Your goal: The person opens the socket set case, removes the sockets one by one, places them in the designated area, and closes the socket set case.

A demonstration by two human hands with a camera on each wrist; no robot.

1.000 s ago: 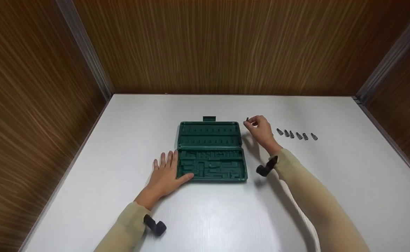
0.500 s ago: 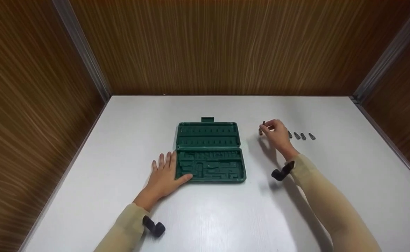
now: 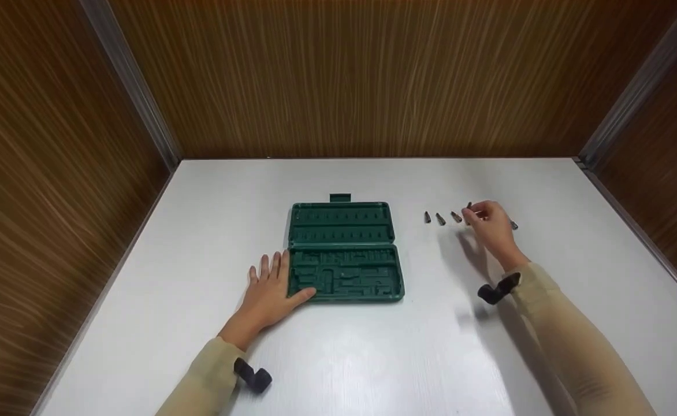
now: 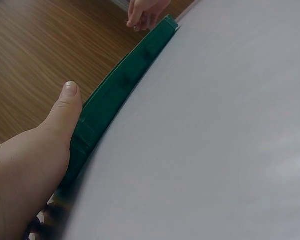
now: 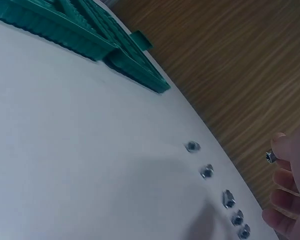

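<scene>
Bits (image 3: 441, 219) lie in a row on the white table (image 3: 373, 358), to the right of the green case (image 3: 344, 251) and well apart from it. Three show clear of the right hand (image 3: 490, 222) in the head view, and another peeks out past its far side; the rest of the row is hidden behind the hand. The right hand hovers over the row with its fingers curled, pinching one bit (image 3: 469, 205) between thumb and fingertips above the others. The right wrist view shows this bit (image 5: 270, 157) end-on at the fingertips (image 5: 286, 147), with five more bits (image 5: 206, 171) lying on the table below.

The case lies open and flat, its lid part farther from the person and its moulded tray nearer, with a small latch tab (image 3: 339, 197) at the far edge. The left hand (image 3: 268, 292) lies flat on the table, fingers straight, against the tray's left side. Its thumb (image 4: 66, 102) rests along the tray's near edge. It holds nothing.

Brown wood-grain walls (image 3: 344, 75) stand round the table on three sides.
</scene>
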